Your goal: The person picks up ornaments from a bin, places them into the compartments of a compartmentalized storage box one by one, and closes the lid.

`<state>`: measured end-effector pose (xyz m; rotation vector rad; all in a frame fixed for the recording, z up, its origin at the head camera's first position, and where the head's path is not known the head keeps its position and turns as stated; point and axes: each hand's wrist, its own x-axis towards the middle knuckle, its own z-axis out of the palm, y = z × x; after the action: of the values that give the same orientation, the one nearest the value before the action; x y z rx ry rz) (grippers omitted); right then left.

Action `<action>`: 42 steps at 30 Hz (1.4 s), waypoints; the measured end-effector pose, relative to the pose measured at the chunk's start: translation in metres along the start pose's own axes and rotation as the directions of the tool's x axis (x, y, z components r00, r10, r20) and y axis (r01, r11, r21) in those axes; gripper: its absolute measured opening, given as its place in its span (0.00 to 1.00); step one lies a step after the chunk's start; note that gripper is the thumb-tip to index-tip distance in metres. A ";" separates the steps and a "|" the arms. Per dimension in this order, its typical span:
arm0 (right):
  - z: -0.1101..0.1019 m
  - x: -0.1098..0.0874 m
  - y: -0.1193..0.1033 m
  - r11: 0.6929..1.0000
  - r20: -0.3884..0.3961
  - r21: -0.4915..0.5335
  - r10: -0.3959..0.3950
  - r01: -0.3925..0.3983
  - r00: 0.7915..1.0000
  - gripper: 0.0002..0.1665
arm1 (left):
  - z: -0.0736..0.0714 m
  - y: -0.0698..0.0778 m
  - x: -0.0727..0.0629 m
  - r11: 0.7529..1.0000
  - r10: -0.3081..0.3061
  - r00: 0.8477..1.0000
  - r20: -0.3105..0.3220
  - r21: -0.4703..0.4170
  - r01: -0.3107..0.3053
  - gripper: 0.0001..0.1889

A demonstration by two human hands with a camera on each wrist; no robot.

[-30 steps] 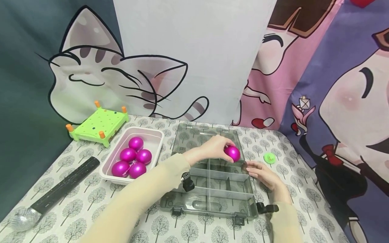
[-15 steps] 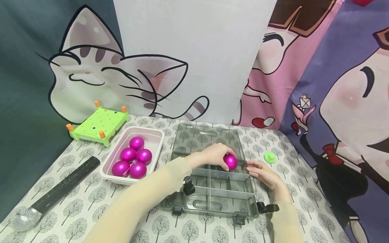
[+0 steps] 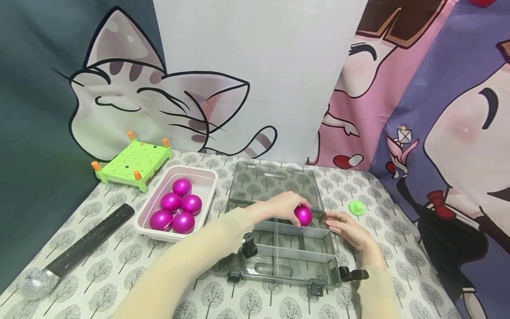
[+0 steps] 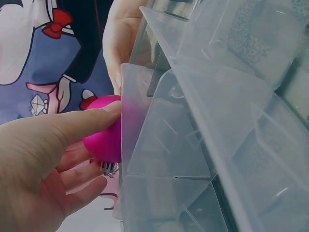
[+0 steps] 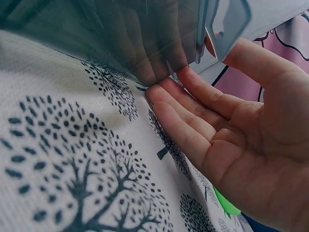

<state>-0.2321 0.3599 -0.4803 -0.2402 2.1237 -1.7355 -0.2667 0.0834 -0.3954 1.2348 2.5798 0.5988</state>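
Note:
In the head view, my left hand [image 3: 287, 207] pinches a shiny magenta bauble [image 3: 304, 216] at the far right compartment of a clear grey divider box [image 3: 275, 280]. The left wrist view shows my thumb on top of the bauble [image 4: 104, 137], its metal cap beside the fingers and a divider [image 4: 133, 87] close by. My right hand [image 3: 350, 230] touches the box's right side near the hinge. Its fingers are nearly straight in the right wrist view, fingertips against the box wall [image 5: 145, 43]. The box lid [image 3: 275, 179] lies folded back, away from me.
Left of the box stands a white tray [image 3: 213, 188] with several magenta baubles [image 3: 171, 201]. A green pegboard with orange legs [image 3: 137, 161] is behind it. A black stick with a silvery ball end [image 3: 89, 235] lies at left. A small green duck piece [image 3: 357, 208] lies at right.
My left hand has lowered the bauble from above the box toward the far right compartment. My right hand stays at the box's side. The head view has shifted slightly.

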 end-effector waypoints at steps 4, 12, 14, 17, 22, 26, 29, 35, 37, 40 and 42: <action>-0.004 0.000 0.003 1.000 0.029 0.008 -0.029 0.029 0.999 0.32 | 0.000 -0.004 -0.001 1.000 0.003 0.998 -0.055 0.013 -0.002 0.50; -0.005 0.000 0.004 0.998 0.057 0.030 -0.065 0.064 0.996 0.30 | -0.043 -0.017 -0.026 1.000 -0.018 0.995 -0.100 -0.004 0.017 0.28; -0.003 0.000 0.003 0.999 0.025 0.005 -0.031 0.031 0.999 0.33 | -0.057 -0.026 -0.036 1.000 -0.022 0.994 -0.111 -0.020 0.020 0.23; -0.002 0.000 0.002 1.000 0.007 0.000 -0.009 0.009 1.000 0.33 | -0.077 -0.042 -0.053 0.999 -0.041 0.991 -0.131 -0.030 0.037 0.21; -0.001 -0.001 0.001 1.000 -0.001 0.024 0.001 -0.001 1.000 0.30 | -0.102 -0.078 -0.088 0.994 -0.092 0.979 -0.180 -0.075 0.080 0.20; 0.000 -0.002 0.000 1.000 -0.007 0.026 -0.010 0.010 1.000 0.30 | -0.117 -0.110 -0.118 0.989 -0.133 0.962 -0.240 -0.097 0.113 0.20; 0.001 -0.002 0.000 1.000 -0.011 0.018 -0.010 0.010 1.000 0.30 | -0.124 -0.133 -0.141 0.980 -0.190 0.943 -0.272 -0.110 0.166 0.20; 0.001 -0.001 0.000 1.000 -0.013 0.012 -0.002 0.002 1.000 0.31 | -0.126 -0.161 -0.181 0.956 -0.281 0.927 -0.249 -0.157 0.248 0.20; 0.000 -0.001 0.000 1.000 -0.011 0.015 0.000 0.000 1.000 0.32 | -0.124 -0.169 -0.190 0.953 -0.296 0.925 -0.240 -0.143 0.268 0.21; 0.001 -0.001 0.000 1.000 -0.016 0.016 0.002 -0.002 1.000 0.31 | -0.121 -0.181 -0.201 0.946 -0.320 0.922 -0.216 -0.131 0.298 0.22; 0.001 -0.002 0.000 1.000 -0.016 0.014 0.003 -0.003 1.000 0.31 | -0.118 -0.187 -0.206 0.943 -0.330 0.924 -0.194 -0.111 0.314 0.24</action>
<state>-0.2301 0.3598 -0.4805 -0.2195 2.1214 -1.7560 -0.3104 -0.2140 -0.3698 0.7296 2.8156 0.7845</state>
